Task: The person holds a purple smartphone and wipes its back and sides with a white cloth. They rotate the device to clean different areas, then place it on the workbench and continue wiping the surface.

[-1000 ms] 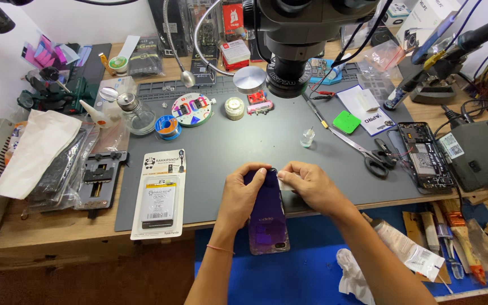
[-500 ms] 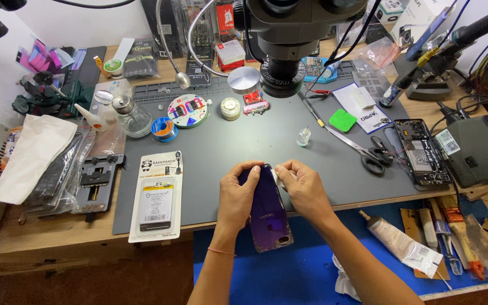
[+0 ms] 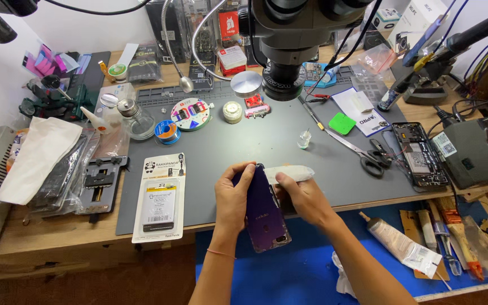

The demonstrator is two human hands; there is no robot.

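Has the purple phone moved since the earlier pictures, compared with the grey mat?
No. The purple phone keeps hanging over the grey mat's near edge between both hands; only the camera shifted.

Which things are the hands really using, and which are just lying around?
In use:
left hand
right hand
purple phone
white wipe

Lying about:
scissors
green pad
boxed battery
solder spool
white tube
opened phone
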